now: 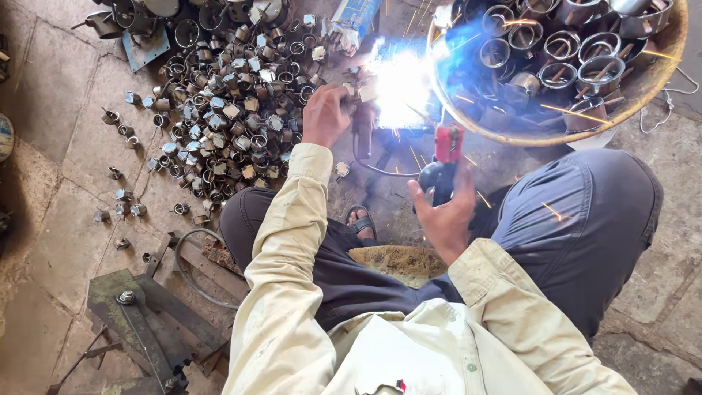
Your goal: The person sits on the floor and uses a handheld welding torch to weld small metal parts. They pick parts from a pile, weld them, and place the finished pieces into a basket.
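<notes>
Steel fittings (227, 110) lie heaped left of the left hand (325, 115), which is clamped on a small metal workpiece (360, 91) right at the arc flare (401, 86). Right hand (444, 212) grips the red electrode holder (447, 146) just below it, w/ the basket (526, 135) of welded rings beyond. Risk, imo: bare fingers so near sparks could burn, making the piece slip.

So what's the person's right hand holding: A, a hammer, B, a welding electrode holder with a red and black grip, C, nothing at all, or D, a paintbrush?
B: the right hand grips the red and black electrode holder, which points toward the bright welding arc, while the left hand steadies a small metal part beside the glare.
</notes>
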